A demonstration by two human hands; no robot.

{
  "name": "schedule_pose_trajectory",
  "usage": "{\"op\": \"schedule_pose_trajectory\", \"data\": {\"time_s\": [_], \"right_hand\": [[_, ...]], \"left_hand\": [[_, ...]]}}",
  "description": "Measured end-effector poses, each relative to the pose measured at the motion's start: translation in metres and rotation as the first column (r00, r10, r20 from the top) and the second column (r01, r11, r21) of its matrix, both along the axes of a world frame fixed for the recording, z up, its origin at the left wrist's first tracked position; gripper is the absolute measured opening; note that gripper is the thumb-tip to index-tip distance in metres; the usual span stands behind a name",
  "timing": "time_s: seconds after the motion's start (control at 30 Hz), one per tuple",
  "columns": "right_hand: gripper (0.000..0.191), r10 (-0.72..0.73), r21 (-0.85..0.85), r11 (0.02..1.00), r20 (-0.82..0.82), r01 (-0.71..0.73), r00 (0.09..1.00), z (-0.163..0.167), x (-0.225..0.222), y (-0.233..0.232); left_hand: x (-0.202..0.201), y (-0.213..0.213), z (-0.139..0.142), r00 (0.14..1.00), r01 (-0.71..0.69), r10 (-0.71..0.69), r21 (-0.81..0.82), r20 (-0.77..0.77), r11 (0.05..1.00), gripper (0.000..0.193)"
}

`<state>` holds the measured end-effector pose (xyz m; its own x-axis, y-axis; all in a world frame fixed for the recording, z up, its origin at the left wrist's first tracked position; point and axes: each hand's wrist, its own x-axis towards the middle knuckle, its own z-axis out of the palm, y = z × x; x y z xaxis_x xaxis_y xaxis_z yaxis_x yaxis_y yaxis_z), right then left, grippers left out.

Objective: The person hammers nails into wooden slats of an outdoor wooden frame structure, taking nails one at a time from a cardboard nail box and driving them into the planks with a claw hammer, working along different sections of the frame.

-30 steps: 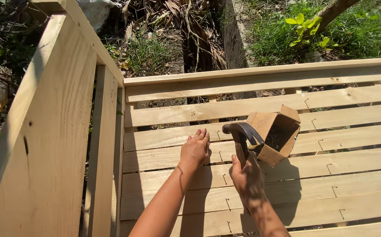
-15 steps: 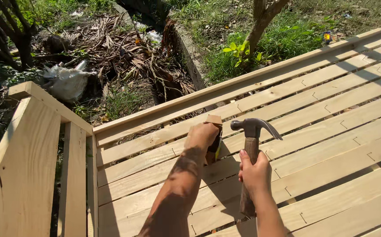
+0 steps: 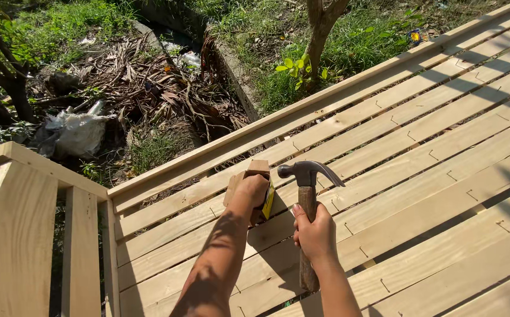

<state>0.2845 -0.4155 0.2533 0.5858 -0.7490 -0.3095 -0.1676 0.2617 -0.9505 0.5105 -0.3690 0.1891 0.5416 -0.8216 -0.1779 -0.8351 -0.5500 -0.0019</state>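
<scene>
2 hands are working in the middle of the frame: left hand (image 3: pixel 254 189) is gripping a small cardboard box (image 3: pixel 249 176), right hand (image 3: pixel 315 235) is wrapping fingers around a hammer (image 3: pixel 308 194); many slats (image 3: pixel 431 176) are already nailed.

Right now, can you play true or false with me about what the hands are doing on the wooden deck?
1. The right hand holds a hammer by its wooden handle. True.
2. The left hand is flat on the planks with nothing in it. False: it grips a small cardboard box.
3. The hammer head is resting on the deck. False: it is raised above the planks, beside the box.
4. Grass and a thin tree trunk lie beyond the deck's far edge. True.
5. A wooden railing stands at the left. True.
6. The deck planks are painted blue. False: they are bare pale wood.
</scene>
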Motion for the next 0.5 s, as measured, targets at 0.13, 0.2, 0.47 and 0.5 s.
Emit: {"op": "schedule_pose_trajectory", "data": {"time_s": [0.13, 0.2, 0.47, 0.5], "right_hand": [[0.031, 0.018, -0.035, 0.999, -0.004, -0.018, 1.000, 0.002, 0.005, 0.004], [0.029, 0.005, -0.002, 1.000, -0.023, -0.005, 1.000, 0.003, 0.010, 0.008], [0.027, 0.048, -0.066, 0.997, -0.057, -0.052, 0.997, 0.004, 0.025, 0.030], [0.027, 0.038, -0.090, 0.995, -0.036, -0.041, 0.999, 0.004, 0.027, 0.032]], "left_hand": [[0.008, 0.022, 0.011, 0.994, 0.034, -0.057, -0.239, -0.090, 0.971, 0.012], [0.015, 0.033, 0.011, 0.986, 0.056, -0.121, -0.461, -0.111, 0.886, 0.013], [0.000, 0.045, 0.004, 0.911, -0.304, -0.040, -0.733, -0.411, 0.608, 0.027], [-0.004, 0.047, 0.010, 0.842, -0.418, -0.048, -0.705, -0.538, 0.574, 0.027]]}}
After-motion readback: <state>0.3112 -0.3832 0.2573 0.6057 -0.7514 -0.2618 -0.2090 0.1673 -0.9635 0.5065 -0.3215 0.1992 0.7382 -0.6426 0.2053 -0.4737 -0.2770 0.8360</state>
